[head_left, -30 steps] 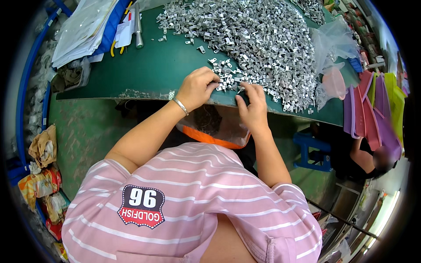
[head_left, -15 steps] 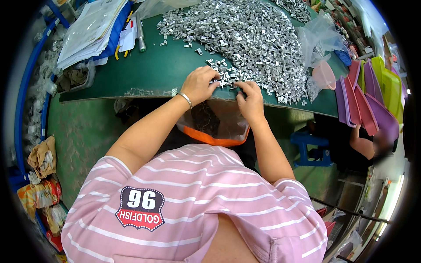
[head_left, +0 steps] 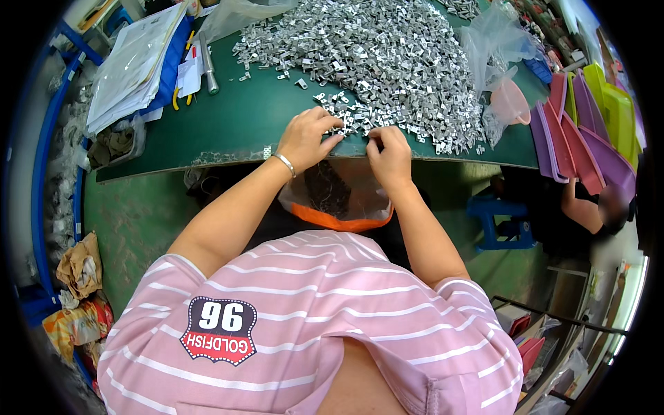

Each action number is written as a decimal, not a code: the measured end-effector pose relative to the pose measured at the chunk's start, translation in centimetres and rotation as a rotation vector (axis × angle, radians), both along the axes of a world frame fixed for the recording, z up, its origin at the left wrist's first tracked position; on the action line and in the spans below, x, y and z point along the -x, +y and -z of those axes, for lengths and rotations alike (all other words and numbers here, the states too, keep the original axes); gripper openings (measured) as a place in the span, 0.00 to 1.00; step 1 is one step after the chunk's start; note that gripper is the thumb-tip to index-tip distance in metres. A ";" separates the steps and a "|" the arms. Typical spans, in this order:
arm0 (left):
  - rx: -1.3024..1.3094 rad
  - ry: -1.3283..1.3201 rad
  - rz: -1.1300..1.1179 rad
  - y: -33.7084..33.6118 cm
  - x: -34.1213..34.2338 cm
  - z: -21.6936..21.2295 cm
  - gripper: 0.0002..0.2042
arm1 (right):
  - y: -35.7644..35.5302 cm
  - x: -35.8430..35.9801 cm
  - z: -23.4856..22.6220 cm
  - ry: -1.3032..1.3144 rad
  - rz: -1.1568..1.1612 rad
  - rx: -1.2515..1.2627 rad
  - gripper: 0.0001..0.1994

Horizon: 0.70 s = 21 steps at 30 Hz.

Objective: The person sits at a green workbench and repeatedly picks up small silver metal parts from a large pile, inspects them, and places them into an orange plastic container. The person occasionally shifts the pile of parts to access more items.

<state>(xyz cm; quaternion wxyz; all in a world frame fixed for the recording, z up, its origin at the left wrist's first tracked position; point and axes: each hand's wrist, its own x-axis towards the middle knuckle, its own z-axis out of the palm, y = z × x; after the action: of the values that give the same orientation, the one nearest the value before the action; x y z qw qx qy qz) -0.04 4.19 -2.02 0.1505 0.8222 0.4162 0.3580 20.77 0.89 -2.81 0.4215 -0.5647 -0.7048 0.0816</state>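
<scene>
The person's bare left hand (head_left: 308, 137) is resting at the near edge of a loose cluster of small, silver, bent-metal brackets (head_left: 354, 119), its thumb standing slightly apart from its curled fingertips; whether a bracket is sitting between them, I cannot tell. The bare right hand (head_left: 391, 158) is resting in a curl at the other side of that cluster, thumb and forefinger bending close together, and I cannot tell whether they are gripping a piece. The two hands are lying apart from each other, by the front edge of the dark green tabletop (head_left: 228, 128). Behind the cluster, a large heap of similar silver brackets (head_left: 387, 62) is covering much of the table. A silver metal bangle (head_left: 284, 164) is encircling the left wrist. Below the table edge, a see-through container with an orange rim (head_left: 339, 223) is sitting between the forearms. Leftward, a slim metal rod (head_left: 208, 69) is lying near a blue tray (head_left: 168, 84) bearing white papers (head_left: 135, 62); rightward, a pale pink plastic cup (head_left: 510, 102) is resting beside the heap
</scene>
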 end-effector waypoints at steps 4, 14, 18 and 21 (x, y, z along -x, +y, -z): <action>-0.004 0.004 0.005 0.0 0.1 0.0 0.10 | -2.5 -1.6 -1.3 -0.030 -0.358 -0.076 0.09; 0.006 0.068 0.085 -0.4 -0.2 -0.9 0.09 | 1.6 0.2 -1.1 -0.103 -0.140 -0.067 0.07; -0.030 -0.023 0.104 -0.1 -0.2 -0.1 0.06 | 1.2 -0.9 -1.1 0.145 -0.121 0.072 0.06; -0.064 -0.028 0.118 -0.1 0.0 -0.1 0.06 | -0.3 -1.2 -3.1 0.480 -0.189 0.641 0.05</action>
<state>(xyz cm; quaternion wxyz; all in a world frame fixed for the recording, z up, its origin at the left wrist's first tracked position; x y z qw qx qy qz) -0.06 4.14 -1.94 0.1510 0.8445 0.3532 0.3731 21.98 0.62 0.34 0.3671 -0.5652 -0.5741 0.4649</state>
